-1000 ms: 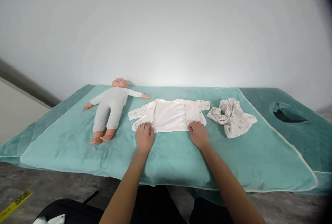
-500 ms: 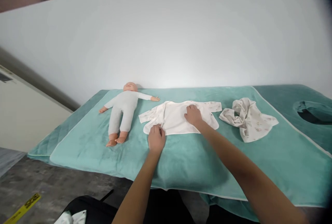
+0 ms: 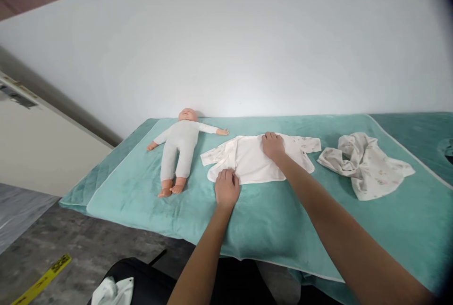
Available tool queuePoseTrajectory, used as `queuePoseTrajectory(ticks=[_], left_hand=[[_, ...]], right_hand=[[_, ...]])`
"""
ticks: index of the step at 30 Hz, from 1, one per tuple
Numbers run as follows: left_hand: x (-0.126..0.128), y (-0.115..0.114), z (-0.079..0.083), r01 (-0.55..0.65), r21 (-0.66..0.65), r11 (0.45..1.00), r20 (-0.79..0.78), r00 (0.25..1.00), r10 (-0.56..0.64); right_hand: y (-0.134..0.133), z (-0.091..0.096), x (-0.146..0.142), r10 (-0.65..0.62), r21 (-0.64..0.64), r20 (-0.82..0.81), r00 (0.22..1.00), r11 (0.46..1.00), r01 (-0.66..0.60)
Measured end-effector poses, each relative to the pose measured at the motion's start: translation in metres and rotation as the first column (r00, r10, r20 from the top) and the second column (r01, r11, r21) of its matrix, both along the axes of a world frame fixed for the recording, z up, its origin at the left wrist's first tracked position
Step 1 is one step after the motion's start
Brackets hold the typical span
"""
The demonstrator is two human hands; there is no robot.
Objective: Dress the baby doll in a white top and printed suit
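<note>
A white baby shirt (image 3: 253,159) with printed sleeves lies spread flat on a green padded cover (image 3: 141,210). At its lower left hem rests my left hand (image 3: 227,188), its fingers curled against the cloth in what looks like a pinch. My right hand (image 3: 274,145) lies palm down over the shirt's upper middle, fingers stretched to the top edge. Left of the shirt, a baby doll (image 3: 181,147) in a pale bodysuit lies on its back, arms spread. A crumpled printed baby garment (image 3: 370,168) sits to the right.
Behind the padded surface rises a white wall (image 3: 247,50). A dark seat or bag (image 3: 141,276) with a folded light cloth (image 3: 113,291) on it stands below the front edge. Yellow tape (image 3: 44,279) marks the grey floor, and a pale panel (image 3: 46,144) leans in at left.
My view has turned a little left, so everything sits further right. Across the shirt, my right hand has slid up to its top edge. My left hand stays at the lower hem.
</note>
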State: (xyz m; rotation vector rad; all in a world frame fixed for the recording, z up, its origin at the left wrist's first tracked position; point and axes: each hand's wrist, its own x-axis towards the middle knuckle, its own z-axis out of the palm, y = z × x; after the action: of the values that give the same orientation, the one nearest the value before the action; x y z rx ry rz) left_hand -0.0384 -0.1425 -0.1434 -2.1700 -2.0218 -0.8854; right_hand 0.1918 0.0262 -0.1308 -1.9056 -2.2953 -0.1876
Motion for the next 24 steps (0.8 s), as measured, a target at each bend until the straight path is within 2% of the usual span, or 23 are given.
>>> queuePoseTrajectory(ticks=[4, 9, 13, 16, 18, 20, 22, 24], left_hand=[[0.0, -0.001, 0.0, -0.017, -0.037, 0.999, -0.024, 1.0, 0.017], [0.002, -0.006, 0.014, -0.023, -0.041, 0.999, -0.003, 1.0, 0.023], [0.004, -0.015, 0.027, -0.023, -0.031, 0.999, 0.082, 0.996, 0.026], [-0.003, -0.026, 0.042, 0.014, 0.054, 0.998, 0.229, 0.973, -0.026], [-0.02, -0.031, 0.056, 0.018, 0.142, 0.99, 0.306, 0.95, -0.062], [-0.049, -0.031, 0.073, -0.032, 0.205, 0.978, 0.354, 0.934, -0.044], [-0.088, -0.023, 0.091, -0.134, 0.214, 0.968, 0.398, 0.916, 0.039], [-0.131, -0.008, 0.107, -0.251, 0.177, 0.952, 0.459, 0.877, 0.146]], right_hand=[[-0.002, 0.004, -0.017, 0.058, -0.051, 0.047, 0.997, 0.997, -0.056], [-0.016, 0.014, -0.042, 0.02, -0.067, 0.026, 0.999, 0.998, -0.018], [-0.043, 0.027, -0.04, 0.026, -0.065, -0.092, 0.995, 0.997, -0.032], [-0.065, 0.042, -0.037, 0.059, -0.071, -0.243, 0.968, 0.994, -0.079], [-0.073, 0.053, -0.041, 0.081, -0.081, -0.364, 0.928, 0.99, -0.118], [-0.073, 0.063, -0.053, 0.088, -0.098, -0.5, 0.861, 0.983, -0.157], [-0.063, 0.071, -0.075, 0.068, -0.122, -0.646, 0.76, 0.974, -0.19], [-0.045, 0.076, -0.106, 0.014, -0.155, -0.792, 0.61, 0.962, -0.224]])
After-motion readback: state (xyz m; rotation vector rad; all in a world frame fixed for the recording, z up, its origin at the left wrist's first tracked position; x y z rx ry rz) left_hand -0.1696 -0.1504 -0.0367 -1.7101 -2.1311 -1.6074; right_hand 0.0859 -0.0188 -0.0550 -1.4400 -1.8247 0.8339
